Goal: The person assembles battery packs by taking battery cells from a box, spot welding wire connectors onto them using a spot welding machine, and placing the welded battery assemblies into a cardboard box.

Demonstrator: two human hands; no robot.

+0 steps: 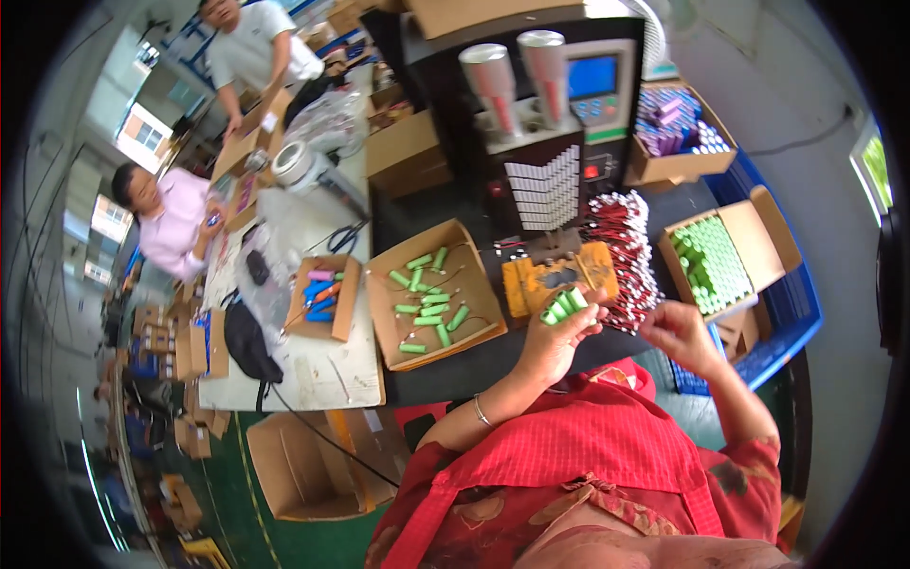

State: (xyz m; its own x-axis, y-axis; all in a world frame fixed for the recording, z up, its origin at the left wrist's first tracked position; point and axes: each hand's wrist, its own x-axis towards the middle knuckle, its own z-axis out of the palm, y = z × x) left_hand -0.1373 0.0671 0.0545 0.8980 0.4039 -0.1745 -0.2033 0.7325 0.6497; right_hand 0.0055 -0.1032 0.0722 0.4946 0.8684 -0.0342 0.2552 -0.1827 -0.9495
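Observation:
My left hand (555,346) is closed around several green cylindrical battery cells (566,305), just in front of a yellow fixture (599,270) at the foot of a black machine (517,166). To the right, my right hand (684,337) has its fingers curled together at the near end of a pile of red and white wire leads (621,237). Whether a lead is pinched in those fingers is too small to see. A shallow cardboard box (389,346) on the left holds loose green cells (434,310), some with thin wires attached.
An open carton of green cells (709,261) sits in a blue crate (791,343) at right. Behind it stands a box of purple cells (668,123). A small box (343,322) holds blue and orange cells. Two other people are at the far left bench (332,375).

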